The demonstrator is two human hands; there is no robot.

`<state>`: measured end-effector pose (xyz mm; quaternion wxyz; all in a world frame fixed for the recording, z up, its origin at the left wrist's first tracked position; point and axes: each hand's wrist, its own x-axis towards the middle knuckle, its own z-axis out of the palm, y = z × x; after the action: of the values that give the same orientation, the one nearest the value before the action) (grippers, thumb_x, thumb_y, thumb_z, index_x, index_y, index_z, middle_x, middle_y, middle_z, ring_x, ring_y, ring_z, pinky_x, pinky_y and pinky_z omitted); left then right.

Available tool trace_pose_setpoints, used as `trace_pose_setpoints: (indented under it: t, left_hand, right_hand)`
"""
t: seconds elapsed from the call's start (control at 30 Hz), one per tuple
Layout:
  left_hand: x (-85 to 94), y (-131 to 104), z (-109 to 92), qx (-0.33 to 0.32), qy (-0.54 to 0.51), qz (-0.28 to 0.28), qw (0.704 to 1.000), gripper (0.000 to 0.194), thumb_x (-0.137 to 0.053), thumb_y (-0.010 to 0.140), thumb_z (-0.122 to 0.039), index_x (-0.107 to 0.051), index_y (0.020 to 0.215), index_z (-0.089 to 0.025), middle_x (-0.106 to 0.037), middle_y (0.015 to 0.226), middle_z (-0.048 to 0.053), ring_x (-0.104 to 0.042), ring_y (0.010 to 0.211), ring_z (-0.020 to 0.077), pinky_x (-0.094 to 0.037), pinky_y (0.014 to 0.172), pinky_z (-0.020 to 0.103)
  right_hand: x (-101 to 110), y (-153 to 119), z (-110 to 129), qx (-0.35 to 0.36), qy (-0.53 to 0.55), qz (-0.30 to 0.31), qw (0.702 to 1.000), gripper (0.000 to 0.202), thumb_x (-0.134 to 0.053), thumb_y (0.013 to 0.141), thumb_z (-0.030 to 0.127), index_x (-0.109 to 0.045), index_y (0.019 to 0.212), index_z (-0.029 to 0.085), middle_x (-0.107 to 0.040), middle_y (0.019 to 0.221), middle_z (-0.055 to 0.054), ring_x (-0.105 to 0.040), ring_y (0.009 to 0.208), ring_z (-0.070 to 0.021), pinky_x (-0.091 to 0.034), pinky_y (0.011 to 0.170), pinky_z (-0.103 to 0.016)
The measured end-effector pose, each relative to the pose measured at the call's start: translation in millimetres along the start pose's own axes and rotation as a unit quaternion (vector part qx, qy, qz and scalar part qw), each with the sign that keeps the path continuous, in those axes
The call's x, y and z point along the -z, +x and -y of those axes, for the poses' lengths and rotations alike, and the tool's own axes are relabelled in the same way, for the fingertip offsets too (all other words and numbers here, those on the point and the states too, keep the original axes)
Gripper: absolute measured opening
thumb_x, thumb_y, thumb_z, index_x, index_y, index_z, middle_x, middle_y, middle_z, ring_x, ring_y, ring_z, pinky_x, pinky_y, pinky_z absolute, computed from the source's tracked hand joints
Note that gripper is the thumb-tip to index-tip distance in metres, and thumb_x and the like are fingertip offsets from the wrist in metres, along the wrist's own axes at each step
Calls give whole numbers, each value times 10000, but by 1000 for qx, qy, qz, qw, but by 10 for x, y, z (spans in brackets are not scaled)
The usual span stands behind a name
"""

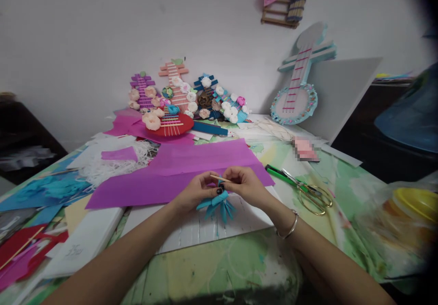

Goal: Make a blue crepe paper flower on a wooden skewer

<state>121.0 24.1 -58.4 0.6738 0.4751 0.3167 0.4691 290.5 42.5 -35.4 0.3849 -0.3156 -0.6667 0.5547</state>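
Both hands meet above a white sheet [191, 227] near the middle of the table. Between them is a blue paper piece [219, 204] with several pointed strips fanning downward. My left hand [198, 188] pinches the blue paper near its gathered top. My right hand [244, 184] has its fingers closed on a thin wooden stick [219, 178], which lies across just above the blue paper and reaches the left fingers. Part of the gathered top is hidden by the fingertips. Purple paper [164, 172] lies just behind the hands.
Gold-handled scissors [313, 197] and a green cutter [280, 173] lie to the right, near a yellow-lidded container [415, 202]. White shredded paper [116, 165] and a white box [85, 241] are at left. Decorated instrument-shaped crafts [176, 124] line the wall.
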Motion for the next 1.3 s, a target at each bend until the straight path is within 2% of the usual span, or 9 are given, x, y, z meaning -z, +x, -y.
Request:
trace_pose_setpoints:
  t: [0.17,0.3,0.4,0.57,0.77,1.0,1.2,1.3]
  left_hand:
    - [-24,-26,-35,24,10,-8,1000,349,-819,520,-174,-593,780,-117,-612,673,1,-586,597,102,-442,544,194]
    - [-57,-47,-53,13,17,-14,1000,301,-814,528,-184,-574,696,-114,-589,603,-23,-560,535,80,-426,512,180]
    - [-72,-48,-53,-2,9,-29,1000,334,-825,503,-183,-525,639,-127,-578,555,-37,-545,491,76,-407,477,175]
    - [-43,-9,-57,-28,14,-51,998,362,-834,499,-233,-511,626,-130,-624,561,-14,-551,470,76,-388,441,160]
    - [-21,0,-78,-25,20,-47,998,384,-825,525,-260,-493,680,-144,-662,586,-6,-594,490,98,-412,453,162]
    - [-14,-17,-51,-4,28,-46,999,386,-808,554,-301,-508,728,-133,-673,591,10,-589,455,93,-423,445,165]
    - [1,-45,-65,2,-11,-6,1000,441,-803,572,-186,-511,900,-149,-710,725,40,-656,580,139,-500,545,216]
    - [-22,-63,-82,-9,-27,17,999,434,-797,571,-143,-519,905,-143,-715,789,58,-673,670,151,-521,627,234]
  right_hand:
    - [-13,-12,22,0,-15,-15,1000,227,-701,652,292,-544,696,133,-506,601,35,-473,543,-70,-364,509,-199]
    - [1,-26,61,-13,-10,27,1000,240,-682,686,328,-548,734,135,-522,614,29,-474,543,-71,-352,507,-196]
    - [19,-29,78,-26,-7,58,998,249,-679,695,339,-550,767,139,-531,614,29,-464,533,-66,-329,493,-189]
    - [40,-27,74,-50,-3,71,996,283,-735,609,256,-537,783,153,-551,662,24,-490,576,-78,-348,520,-195]
    - [52,-30,77,-33,-6,66,997,248,-708,646,242,-549,815,155,-573,716,9,-513,614,-86,-376,555,-206]
    - [42,-17,56,-47,1,62,997,298,-729,640,317,-542,803,150,-577,661,14,-523,589,-90,-374,533,-203]
    - [64,-19,95,-45,51,46,997,327,-752,609,266,-559,850,159,-583,663,23,-573,606,-102,-460,583,-234]
    - [60,-24,112,-42,57,40,997,318,-753,602,236,-557,840,159,-583,644,28,-575,591,-100,-464,573,-233]
